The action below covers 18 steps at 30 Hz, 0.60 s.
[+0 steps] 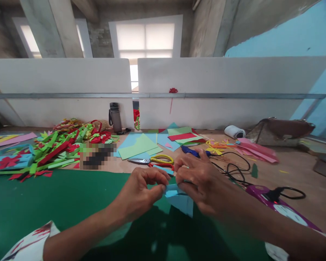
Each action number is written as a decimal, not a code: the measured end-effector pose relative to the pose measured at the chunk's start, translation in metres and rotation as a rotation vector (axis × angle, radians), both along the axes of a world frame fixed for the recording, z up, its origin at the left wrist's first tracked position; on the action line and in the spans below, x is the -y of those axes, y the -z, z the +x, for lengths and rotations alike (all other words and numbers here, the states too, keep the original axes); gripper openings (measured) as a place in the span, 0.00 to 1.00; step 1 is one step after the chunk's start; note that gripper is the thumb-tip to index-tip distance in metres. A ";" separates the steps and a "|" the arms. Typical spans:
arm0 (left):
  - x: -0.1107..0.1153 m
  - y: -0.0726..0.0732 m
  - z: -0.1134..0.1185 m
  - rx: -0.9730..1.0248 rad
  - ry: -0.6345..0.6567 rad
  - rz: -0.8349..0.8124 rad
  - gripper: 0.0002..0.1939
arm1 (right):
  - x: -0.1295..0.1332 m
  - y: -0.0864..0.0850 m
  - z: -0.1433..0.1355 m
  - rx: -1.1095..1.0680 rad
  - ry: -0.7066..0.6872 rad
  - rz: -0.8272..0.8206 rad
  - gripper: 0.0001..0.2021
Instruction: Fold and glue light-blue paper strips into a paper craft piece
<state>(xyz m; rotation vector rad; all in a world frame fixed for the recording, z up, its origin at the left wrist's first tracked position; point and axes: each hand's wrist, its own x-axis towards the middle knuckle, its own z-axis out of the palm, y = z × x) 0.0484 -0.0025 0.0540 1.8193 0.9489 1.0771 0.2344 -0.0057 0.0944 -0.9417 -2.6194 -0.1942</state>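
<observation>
A small folded piece of light blue paper (181, 203) is held up between both hands above the green table surface (97, 195). My left hand (145, 188) pinches its left edge between thumb and fingers. On the opposite side, my right hand (198, 177) is closed on the paper with thumb and fingers, and its fingertips partly cover the upper edge. Just beyond the hands lie scissors with yellow handles (163, 158) and a red-handled tool (153, 165). A blue glue gun (191, 151) with a black cord rests behind my right hand.
Green and red paper strips (61, 145) are heaped at the left. Coloured sheets (138, 145) lie at the back middle, near a grey bottle (115, 117). At the right are a purple power strip (256, 190), pink paper (258, 150), a white roll (234, 131) and a handbag (284, 132).
</observation>
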 end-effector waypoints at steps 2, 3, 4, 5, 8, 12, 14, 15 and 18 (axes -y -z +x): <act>-0.001 -0.001 -0.001 -0.003 0.027 -0.023 0.04 | 0.000 -0.001 -0.001 0.001 0.006 -0.009 0.08; -0.001 -0.001 -0.001 -0.011 0.036 -0.032 0.05 | 0.000 -0.001 -0.001 0.001 0.011 -0.018 0.08; -0.001 -0.002 -0.001 -0.024 0.040 -0.038 0.06 | 0.000 -0.001 -0.002 0.008 0.017 -0.029 0.08; -0.001 -0.003 -0.002 -0.041 0.038 -0.042 0.06 | 0.000 -0.001 -0.002 0.017 0.025 -0.042 0.08; 0.000 -0.003 -0.002 -0.084 0.023 -0.051 0.08 | 0.001 -0.001 -0.002 0.023 0.028 -0.052 0.08; -0.001 -0.001 -0.005 -0.096 -0.007 -0.042 0.09 | -0.001 0.000 -0.001 0.004 0.023 -0.026 0.08; -0.003 0.000 -0.006 -0.076 -0.024 -0.022 0.09 | -0.002 0.001 0.000 -0.007 0.021 -0.010 0.08; -0.003 0.000 -0.006 -0.070 -0.026 -0.018 0.09 | -0.003 0.001 0.000 -0.009 0.021 -0.006 0.08; -0.004 -0.001 -0.007 -0.106 -0.031 0.017 0.07 | -0.004 0.001 0.000 -0.003 0.028 -0.006 0.08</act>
